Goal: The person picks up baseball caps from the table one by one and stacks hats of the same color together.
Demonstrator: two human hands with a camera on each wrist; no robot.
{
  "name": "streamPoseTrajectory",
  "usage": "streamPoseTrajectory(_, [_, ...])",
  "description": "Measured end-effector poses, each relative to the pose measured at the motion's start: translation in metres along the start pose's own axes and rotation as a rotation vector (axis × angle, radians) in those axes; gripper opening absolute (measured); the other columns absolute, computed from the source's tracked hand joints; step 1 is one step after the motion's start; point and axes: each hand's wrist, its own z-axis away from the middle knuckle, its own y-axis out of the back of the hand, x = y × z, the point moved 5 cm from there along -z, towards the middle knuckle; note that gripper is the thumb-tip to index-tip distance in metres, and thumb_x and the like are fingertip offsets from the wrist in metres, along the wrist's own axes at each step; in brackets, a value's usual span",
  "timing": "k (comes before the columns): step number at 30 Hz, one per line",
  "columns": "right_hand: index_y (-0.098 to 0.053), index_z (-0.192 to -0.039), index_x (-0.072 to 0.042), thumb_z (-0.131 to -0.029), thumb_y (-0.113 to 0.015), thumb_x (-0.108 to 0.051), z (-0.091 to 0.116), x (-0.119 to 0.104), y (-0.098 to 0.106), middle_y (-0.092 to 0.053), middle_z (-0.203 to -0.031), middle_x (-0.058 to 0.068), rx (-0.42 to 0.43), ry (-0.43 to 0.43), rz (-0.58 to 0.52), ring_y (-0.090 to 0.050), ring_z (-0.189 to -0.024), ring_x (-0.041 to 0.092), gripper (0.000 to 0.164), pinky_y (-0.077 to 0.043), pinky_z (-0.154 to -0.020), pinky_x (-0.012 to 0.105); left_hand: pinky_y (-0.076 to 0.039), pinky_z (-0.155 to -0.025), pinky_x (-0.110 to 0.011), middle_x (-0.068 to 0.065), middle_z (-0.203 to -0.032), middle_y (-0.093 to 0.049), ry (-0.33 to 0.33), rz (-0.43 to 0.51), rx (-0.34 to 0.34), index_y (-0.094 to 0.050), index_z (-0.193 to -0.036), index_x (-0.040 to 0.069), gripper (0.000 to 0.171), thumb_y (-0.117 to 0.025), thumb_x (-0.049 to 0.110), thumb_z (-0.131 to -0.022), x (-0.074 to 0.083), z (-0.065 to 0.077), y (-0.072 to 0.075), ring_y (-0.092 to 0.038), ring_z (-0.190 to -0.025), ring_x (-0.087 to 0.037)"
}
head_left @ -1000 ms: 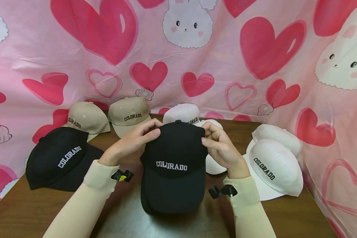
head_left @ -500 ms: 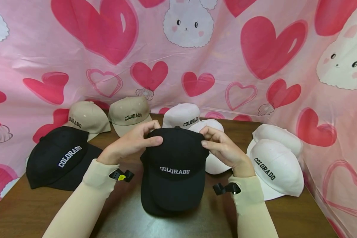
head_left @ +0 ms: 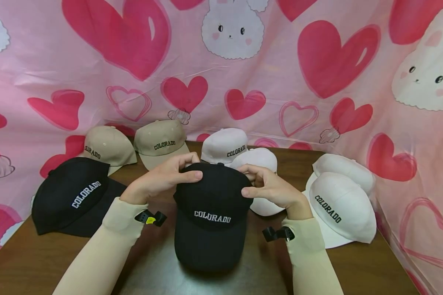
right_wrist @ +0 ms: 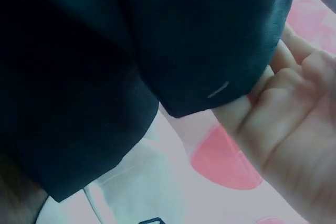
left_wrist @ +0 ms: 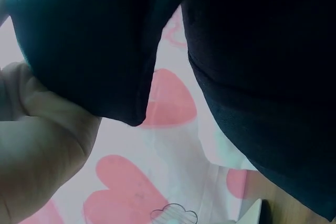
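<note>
In the middle of the head view, a black baseball cap point(head_left: 214, 188) faces me, its white COLORADO lettering upright and its brim pointing down towards me. My left hand point(head_left: 166, 180) pinches its left upper side, thumb in front and other fingers behind. On the opposite side my right hand point(head_left: 271, 186) grips it the same way. Both wrist views show the dark fabric of the held cap point(left_wrist: 84, 45) against my fingers. Close to it is a second dark cap point(left_wrist: 262, 77), apart at the visible edges; the held cap mostly hides it in the head view.
Another black cap point(head_left: 71, 196) lies at left, with two beige caps point(head_left: 108, 147) point(head_left: 160, 139) behind. White caps stand behind my hands point(head_left: 225, 143) and at right point(head_left: 341, 205). A pink heart-print cloth point(head_left: 214, 69) encloses the wooden table point(head_left: 358, 266).
The held cap has come down and, lately, slightly left, so its brim now covers the lower cap's brim. Both hands keep their hold; the right has shifted out, then back inward.
</note>
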Motion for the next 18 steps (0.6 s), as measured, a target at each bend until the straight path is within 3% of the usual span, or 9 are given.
streamPoseTrajectory(8, [-0.056, -0.136, 0.002, -0.101, -0.073, -0.012, -0.001, 0.005, -0.003, -0.076, -0.119, 0.011, -0.047, -0.002, -0.035, -0.076, -0.105, 0.024, 0.042, -0.061, -0.093, 0.041, -0.057, -0.075, -0.038, -0.009, -0.089, -0.068, 0.089, 0.039, -0.041, -0.054, -0.1, 0.006, 0.027, -0.074, 0.024, -0.102, -0.007, 0.0, 0.0, -0.071, -0.091, -0.028])
streamPoseTrajectory(18, [-0.053, -0.133, 0.0, -0.104, -0.068, -0.009, -0.007, 0.018, -0.009, -0.075, -0.12, 0.01, -0.096, -0.093, -0.145, -0.075, -0.107, 0.021, 0.034, -0.061, -0.093, 0.039, -0.055, -0.083, -0.039, -0.011, -0.093, -0.07, 0.203, -0.109, -0.041, -0.055, -0.101, 0.005, 0.026, -0.064, 0.029, -0.107, -0.014, 0.003, 0.008, -0.07, -0.098, -0.032])
